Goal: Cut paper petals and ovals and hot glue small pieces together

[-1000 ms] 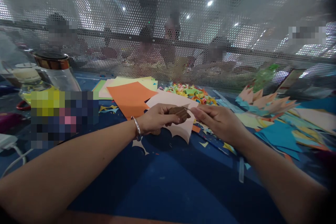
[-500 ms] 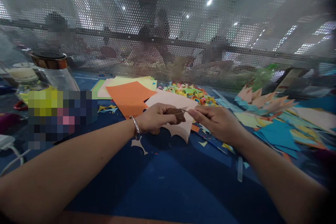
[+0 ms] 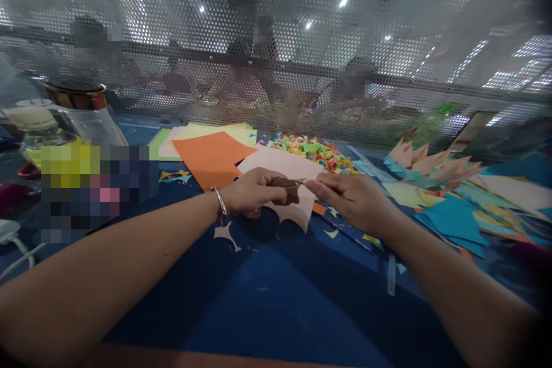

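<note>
My left hand [image 3: 252,191], with a silver bangle at its wrist, pinches a small brown paper piece [image 3: 291,191] above the table. Facing it from the right, my right hand [image 3: 351,195] is closed on a thin, pointed, dark tool [image 3: 301,181]; its tip meets the upper edge of the brown paper. Most of the tool is hidden inside the fingers, so its kind does not show. Beneath both hands lies a pale pink paper sheet [image 3: 297,215] with a scalloped cut edge. An orange paper sheet [image 3: 211,158] overlaps it on the left.
Paper scraps [image 3: 314,152] are heaped behind my hands. To the right are folded paper points [image 3: 431,164] and blue paper sheets [image 3: 455,221]. A lidded jar [image 3: 92,121] and a bottle [image 3: 37,132] stand at left. A perforated metal screen [image 3: 297,63] rises behind, with people beyond.
The view has shifted slightly. The brown paper has turned a little in my left hand, and the tool remains against it in my right hand.
</note>
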The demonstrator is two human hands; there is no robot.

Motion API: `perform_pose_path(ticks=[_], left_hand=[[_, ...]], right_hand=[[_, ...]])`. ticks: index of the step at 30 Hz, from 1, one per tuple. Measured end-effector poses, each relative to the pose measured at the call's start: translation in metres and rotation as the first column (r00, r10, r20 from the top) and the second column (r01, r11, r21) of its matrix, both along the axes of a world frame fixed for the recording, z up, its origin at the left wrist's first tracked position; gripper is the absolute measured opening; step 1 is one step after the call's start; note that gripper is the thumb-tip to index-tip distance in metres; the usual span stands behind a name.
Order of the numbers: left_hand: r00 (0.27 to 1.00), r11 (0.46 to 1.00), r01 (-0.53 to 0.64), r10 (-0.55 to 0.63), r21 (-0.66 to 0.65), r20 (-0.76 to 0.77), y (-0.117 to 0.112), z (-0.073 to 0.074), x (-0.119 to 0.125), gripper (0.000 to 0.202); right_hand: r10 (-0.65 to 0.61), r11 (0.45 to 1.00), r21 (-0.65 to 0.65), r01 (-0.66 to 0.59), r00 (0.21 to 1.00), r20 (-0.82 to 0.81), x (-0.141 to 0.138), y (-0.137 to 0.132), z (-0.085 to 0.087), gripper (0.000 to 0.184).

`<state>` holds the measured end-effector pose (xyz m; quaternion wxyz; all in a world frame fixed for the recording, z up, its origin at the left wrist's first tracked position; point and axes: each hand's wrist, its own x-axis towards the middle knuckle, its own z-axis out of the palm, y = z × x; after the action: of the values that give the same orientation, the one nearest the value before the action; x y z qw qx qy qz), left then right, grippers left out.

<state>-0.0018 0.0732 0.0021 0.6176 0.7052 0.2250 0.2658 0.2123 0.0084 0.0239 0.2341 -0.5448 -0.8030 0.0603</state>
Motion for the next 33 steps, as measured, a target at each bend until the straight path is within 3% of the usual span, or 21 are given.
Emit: perform_pose_path(ticks=[14, 20, 22, 24, 26, 29, 33], left_hand=[[0.995, 1.000, 0.027, -0.027, -0.004, -0.101, -0.001, 0.002, -0.006, 0.011], [0.930, 0.945, 0.327, -0.317, 0.021, -0.186, -0.010, 0.011, -0.009, 0.005], [0.903, 0.920, 0.388, -0.368, 0.051, -0.222, -0.013, 0.012, -0.008, 0.017], [0.891, 0.910, 0.386, -0.325, 0.152, -0.318, -0.016, 0.013, -0.007, 0.035], [0.877, 0.876, 0.348, -0.178, 0.335, -0.445, -0.017, 0.015, -0.008, 0.047], [0.829, 0.753, 0.342, 0.040, 0.562, -0.558, -0.021, 0.020, -0.009, 0.051], [0.762, 0.650, 0.442, 0.091, 0.618, -0.641, -0.030, 0.021, -0.004, 0.052]], right_hand=[[-0.042, 0.999, 0.004, 0.042, 0.999, 0.033, 0.000, 0.003, 0.001, 0.060], [-0.062, 0.998, -0.005, 0.061, 0.998, -0.014, 0.004, 0.007, -0.001, 0.062], [-0.081, 0.997, -0.003, 0.081, 0.997, -0.009, 0.006, 0.008, -0.002, 0.062], [-0.098, 0.995, 0.005, 0.098, 0.995, 0.003, 0.007, 0.009, -0.003, 0.062], [-0.103, 0.995, 0.016, 0.103, 0.995, 0.011, 0.007, 0.009, -0.003, 0.062], [-0.107, 0.994, 0.036, 0.106, 0.994, 0.026, 0.007, 0.009, -0.001, 0.063], [-0.127, 0.992, 0.025, 0.126, 0.991, 0.048, 0.008, 0.009, 0.001, 0.063]])
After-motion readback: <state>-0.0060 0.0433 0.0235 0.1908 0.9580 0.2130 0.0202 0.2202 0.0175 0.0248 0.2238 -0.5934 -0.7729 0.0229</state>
